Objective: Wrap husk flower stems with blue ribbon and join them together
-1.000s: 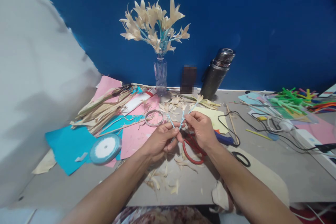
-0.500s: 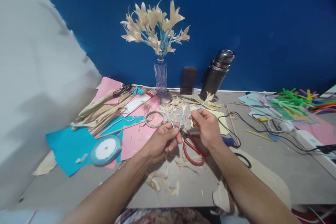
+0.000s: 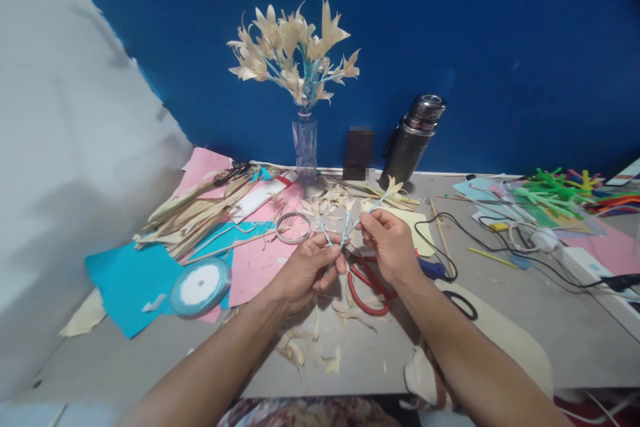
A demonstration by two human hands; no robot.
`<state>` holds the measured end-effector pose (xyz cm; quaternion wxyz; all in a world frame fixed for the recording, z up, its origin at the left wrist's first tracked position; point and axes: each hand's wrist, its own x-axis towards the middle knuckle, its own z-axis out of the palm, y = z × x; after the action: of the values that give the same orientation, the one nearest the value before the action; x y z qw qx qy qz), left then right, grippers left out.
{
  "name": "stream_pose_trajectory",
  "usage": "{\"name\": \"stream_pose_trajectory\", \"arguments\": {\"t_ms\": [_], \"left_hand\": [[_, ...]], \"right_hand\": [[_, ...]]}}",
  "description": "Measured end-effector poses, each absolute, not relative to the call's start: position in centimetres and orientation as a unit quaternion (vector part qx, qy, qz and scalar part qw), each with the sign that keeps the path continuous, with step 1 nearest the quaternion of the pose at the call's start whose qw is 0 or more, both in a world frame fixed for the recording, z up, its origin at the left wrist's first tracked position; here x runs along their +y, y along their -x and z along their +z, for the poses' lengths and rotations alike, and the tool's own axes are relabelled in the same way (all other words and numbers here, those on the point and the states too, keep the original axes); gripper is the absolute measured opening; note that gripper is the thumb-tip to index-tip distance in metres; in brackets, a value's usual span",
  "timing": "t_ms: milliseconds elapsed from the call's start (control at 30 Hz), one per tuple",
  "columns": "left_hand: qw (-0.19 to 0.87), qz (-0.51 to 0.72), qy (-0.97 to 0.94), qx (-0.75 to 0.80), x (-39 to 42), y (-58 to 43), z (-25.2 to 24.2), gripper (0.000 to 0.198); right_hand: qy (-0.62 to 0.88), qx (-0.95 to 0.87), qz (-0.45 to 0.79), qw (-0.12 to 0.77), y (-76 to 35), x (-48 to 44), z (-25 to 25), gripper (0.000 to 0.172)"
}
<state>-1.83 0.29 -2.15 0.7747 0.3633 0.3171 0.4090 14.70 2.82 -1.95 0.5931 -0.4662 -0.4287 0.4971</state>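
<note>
Pinched in my left hand [image 3: 317, 261] are the thin blue-wrapped stems of small pale husk flowers [image 3: 347, 208], which fan upward from the fingertips. My right hand [image 3: 389, 240] is closed on another husk flower [image 3: 393, 188] by its blue stem, with the bloom pointing up and right. The lower end of that stem slants toward the left fingers; whether it touches the others I cannot tell. Below and between the hands lie scissors or cutters with red handles [image 3: 373, 297]. Pale husk scraps [image 3: 330, 361] are scattered beneath them.
Behind stand a clear bottle [image 3: 305, 147] full of husk flowers and a dark thermos [image 3: 413, 143]. A ribbon spool [image 3: 201, 287], a tape ring [image 3: 293, 228] and dried husks [image 3: 195, 207] lie left. On the right are a black cable [image 3: 530, 253], a power strip [image 3: 605, 283] and green pipe cleaners [image 3: 553, 190].
The right hand, with its flower, has shifted slightly left and down toward the stems in the left hand. My left hand has hardly moved.
</note>
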Motion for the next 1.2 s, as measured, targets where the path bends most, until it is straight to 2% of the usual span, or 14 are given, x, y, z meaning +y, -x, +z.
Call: {"name": "stream_pose_trajectory", "arguments": {"t_ms": [867,1100,1200], "left_hand": [[0.766,0.408,-0.364,0.339,0.33,1.51,-2.36,0.030],[0.753,0.414,-0.370,0.354,0.23,1.40,-2.41,0.028],[0.746,0.421,-0.369,0.360,0.22,1.35,-2.49,0.027]], "right_hand": [[0.487,-0.404,0.521,0.573,-14.20,2.89,-2.50,0.032],[0.509,-0.518,0.403,0.558,-14.61,2.50,-1.87,0.027],[0.511,-0.507,0.421,0.552,-14.49,2.48,-1.90,0.028]]}}
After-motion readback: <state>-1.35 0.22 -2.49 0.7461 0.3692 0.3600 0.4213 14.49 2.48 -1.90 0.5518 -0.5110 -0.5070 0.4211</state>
